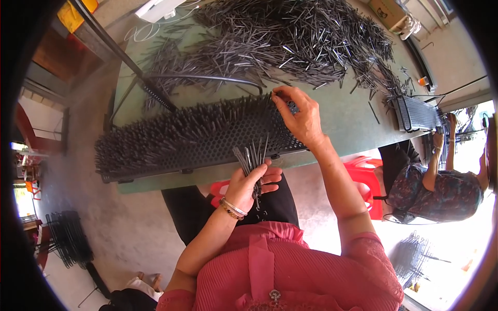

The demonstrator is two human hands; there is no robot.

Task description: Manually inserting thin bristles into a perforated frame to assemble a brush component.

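Holding a bundle of thin dark strips (251, 158) between thumb and palm, the left hand (255, 181) sits at the near edge of the perforated rack (283, 138). The rack carries upright strips (150, 136) densely on its left; many holes toward the right front are bare. At the back edge, the right hand (303, 115) has thumb and forefinger pressed together; any strip between them cannot be confirmed. The step appears to be seating strips; the next move calls for aligning one with a free hole. Beyond lies a loose strip heap (311, 44).
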